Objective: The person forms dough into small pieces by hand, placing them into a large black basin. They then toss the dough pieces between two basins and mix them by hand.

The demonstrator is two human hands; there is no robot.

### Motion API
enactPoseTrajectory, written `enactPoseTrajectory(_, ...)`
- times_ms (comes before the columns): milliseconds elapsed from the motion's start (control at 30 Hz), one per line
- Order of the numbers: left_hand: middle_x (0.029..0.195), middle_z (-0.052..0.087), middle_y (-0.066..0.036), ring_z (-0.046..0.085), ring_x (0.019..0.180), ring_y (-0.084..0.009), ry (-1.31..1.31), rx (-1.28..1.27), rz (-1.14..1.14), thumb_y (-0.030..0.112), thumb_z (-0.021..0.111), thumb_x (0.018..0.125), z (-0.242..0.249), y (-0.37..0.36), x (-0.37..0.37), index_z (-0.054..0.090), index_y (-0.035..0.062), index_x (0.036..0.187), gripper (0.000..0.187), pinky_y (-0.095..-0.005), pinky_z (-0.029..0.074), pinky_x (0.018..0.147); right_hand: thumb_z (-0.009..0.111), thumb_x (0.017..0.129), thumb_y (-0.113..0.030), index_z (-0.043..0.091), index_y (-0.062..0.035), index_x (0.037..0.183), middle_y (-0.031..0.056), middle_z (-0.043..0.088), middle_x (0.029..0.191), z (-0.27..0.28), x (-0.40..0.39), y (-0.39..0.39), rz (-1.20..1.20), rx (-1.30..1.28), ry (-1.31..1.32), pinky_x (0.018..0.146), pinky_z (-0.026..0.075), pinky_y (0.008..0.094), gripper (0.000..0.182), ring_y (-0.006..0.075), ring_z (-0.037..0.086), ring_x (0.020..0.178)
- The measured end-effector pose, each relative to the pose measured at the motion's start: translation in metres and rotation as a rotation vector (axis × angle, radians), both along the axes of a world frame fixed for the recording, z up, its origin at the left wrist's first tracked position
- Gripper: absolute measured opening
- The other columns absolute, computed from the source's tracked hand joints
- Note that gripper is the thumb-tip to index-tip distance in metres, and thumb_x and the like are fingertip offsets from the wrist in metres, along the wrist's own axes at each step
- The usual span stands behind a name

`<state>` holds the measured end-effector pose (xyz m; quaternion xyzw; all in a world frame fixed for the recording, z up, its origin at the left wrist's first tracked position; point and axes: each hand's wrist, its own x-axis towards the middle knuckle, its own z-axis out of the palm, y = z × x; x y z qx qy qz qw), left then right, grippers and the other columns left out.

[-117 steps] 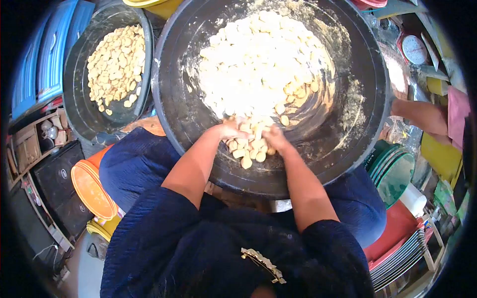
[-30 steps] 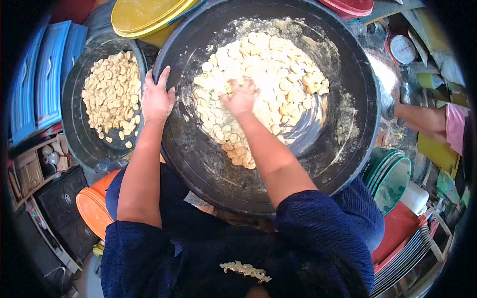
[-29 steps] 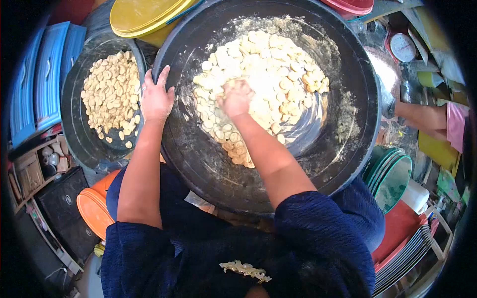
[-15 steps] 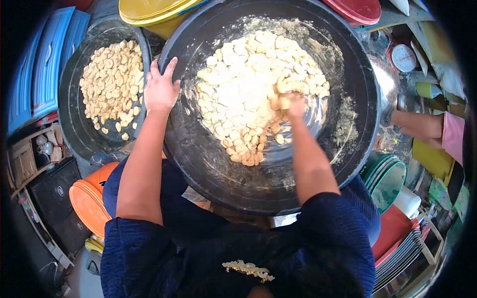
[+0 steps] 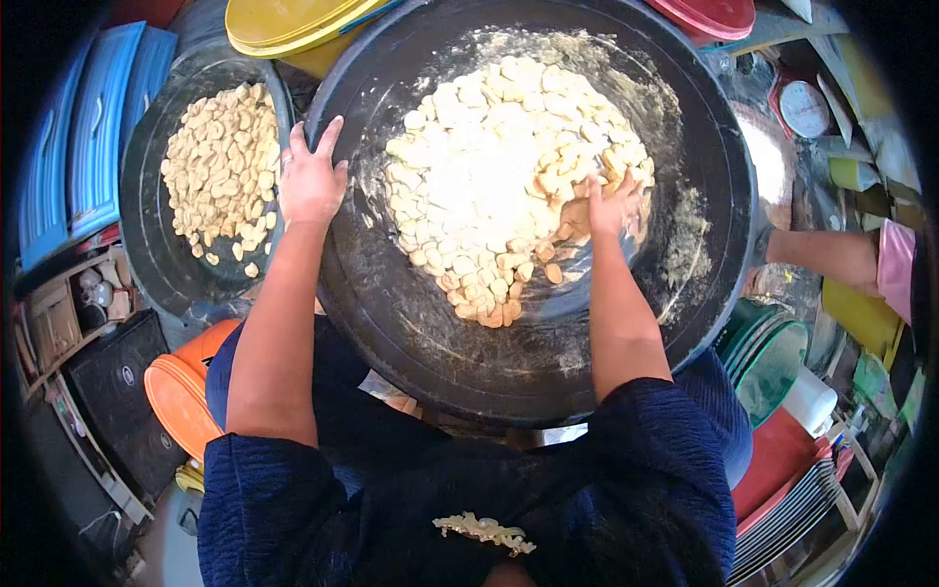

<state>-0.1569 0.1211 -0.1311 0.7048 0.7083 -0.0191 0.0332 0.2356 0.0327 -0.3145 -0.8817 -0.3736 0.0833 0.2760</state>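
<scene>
A large black basin (image 5: 440,367) lies in front of me, its inner wall dusted with flour-like powder. Inside is a broad heap of pale, flat, rounded pieces (image 5: 489,284), very bright in the middle. My left hand (image 5: 311,186) rests on the basin's left rim with its fingers spread. Over the right side of the heap, my right hand (image 5: 614,207) touches the pieces, fingers apart and nothing gripped. A smaller dark basin (image 5: 147,245) at the left holds similar pieces (image 5: 220,166).
Yellow (image 5: 284,22) and red (image 5: 709,15) buckets stand behind the basin. An orange bucket (image 5: 181,401) is at lower left, green tubs (image 5: 773,372) at right. Another person's arm (image 5: 822,252) reaches in from the right, near a dial scale (image 5: 804,110).
My right hand has moved slightly right and its fingers have spread apart. My left hand stays on the rim. The other person's arm has shifted slightly.
</scene>
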Motion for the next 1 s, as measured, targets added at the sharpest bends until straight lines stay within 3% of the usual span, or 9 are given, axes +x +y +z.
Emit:
enactPoseTrajectory(200,0.133,0.032,-0.015,0.046,0.110,-0.0346,0.065,0.004,-0.008,0.022,0.062,0.076,-0.002,0.001,-0.001,0.036,0.0359,0.129,0.061,-0.0406,0.044,0.088,0.066,0.069,-0.044,0.040,-0.0205,0.126,0.0148,0.036,0.130,0.057,-0.098,0.044,0.301,-0.494,0.061,0.098,0.025,0.0562,0.067,0.0372,0.029,0.122)
enactPoseTrajectory(433,0.131,0.032,-0.018,0.045,0.110,-0.0376,-0.022,0.036,-0.070,0.021,0.064,0.074,-0.002,-0.001,-0.007,0.037,0.0332,0.129,0.063,-0.0423,0.043,0.089,0.068,0.073,-0.022,0.035,-0.0208,0.129,0.0131,0.043,0.121,0.055,-0.050,-0.055,0.724,-0.562,-0.003,0.082,0.042,0.0515,0.065,0.0332,0.039,0.114)
enactPoseTrajectory(500,0.140,0.022,-0.017,0.034,0.121,-0.0357,0.018,0.009,-0.081,0.030,0.065,0.072,0.000,-0.002,-0.006,0.038,0.0298,0.130,0.064,-0.0461,0.035,0.095,0.066,0.075,-0.012,0.029,-0.0220,0.132,0.0110,0.044,0.120,0.069,-0.037,-0.064,-0.124,-0.349,1.262,0.078,0.048,0.0473,0.068,0.0292,0.045,0.108)
enactPoseTrajectory(600,0.145,0.004,-0.020,0.000,0.133,-0.0386,-0.082,-0.085,-0.080,0.044,0.067,0.068,0.009,-0.027,0.017,0.040,0.0292,0.129,0.069,-0.0602,0.014,0.099,0.061,0.078,-0.005,0.026,-0.0162,0.133,0.0106,0.047,0.116,0.148,-0.037,-0.068,-0.021,-0.262,1.440,0.078,0.051,0.0448,0.066,0.0246,0.051,0.102)
enactPoseTrajectory(667,0.145,0.008,-0.016,0.008,0.132,-0.0395,-0.039,-0.376,-0.124,0.051,0.062,0.072,0.022,-0.041,0.056,0.042,0.0255,0.128,0.065,-0.0594,0.018,0.099,0.059,0.079,-0.003,0.030,-0.0096,0.131,0.0119,0.048,0.114,0.200,-0.040,-0.067,0.204,-0.264,1.631,0.077,0.053,0.0443,0.060,0.0234,0.053,0.100)
enactPoseTrajectory(733,0.136,0.031,-0.015,0.027,0.126,-0.0369,-1.363,-0.795,-0.172,0.047,0.060,0.078,0.014,-0.078,0.084,0.043,0.0166,0.127,0.060,-0.0573,0.027,0.097,0.059,0.077,-0.001,0.033,-0.0092,0.129,0.0119,0.050,0.112,0.251,-0.051,-0.060,0.345,-0.324,1.664,0.075,0.053,0.0424,0.058,0.0237,0.054,0.098)
enactPoseTrajectory(800,0.118,0.050,-0.013,0.050,0.107,-0.0280,-1.611,-0.894,0.424,0.036,0.055,0.084,0.112,-0.138,0.122,0.044,0.0080,0.123,0.049,-0.0450,0.045,0.087,0.059,0.076,0.000,0.036,-0.0088,0.127,0.0120,0.051,0.111,0.307,-0.073,-0.065,0.497,-0.377,1.681,0.074,0.054,0.0405,0.057,0.0240,0.055,0.096)
enactPoseTrajectory(900,0.103,0.058,-0.010,0.059,0.090,-0.0194,-2.201,-0.917,0.097,0.029,0.054,0.085,0.110,-0.163,0.124,0.045,0.0031,0.119,0.043,-0.0318,0.054,0.070,0.062,0.071,0.001,0.042,-0.0071,0.121,0.0113,0.054,0.105,0.361,-0.099,-0.091,0.901,-0.150,1.361,0.065,0.055,0.0320,0.054,0.0206,0.057,0.089)
enactPoseTrajectory(1000,0.102,0.058,-0.011,0.061,0.082,-0.0169,-2.220,-0.917,0.087,0.030,0.056,0.083,0.160,-0.176,0.122,0.046,0.0046,0.118,0.045,-0.0258,0.055,0.060,0.067,0.065,0.000,0.047,-0.0036,0.115,0.0097,0.056,0.102,0.382,-0.096,-0.108,0.935,-0.120,0.930,0.062,0.049,0.0246,0.055,0.0129,0.057,0.085)
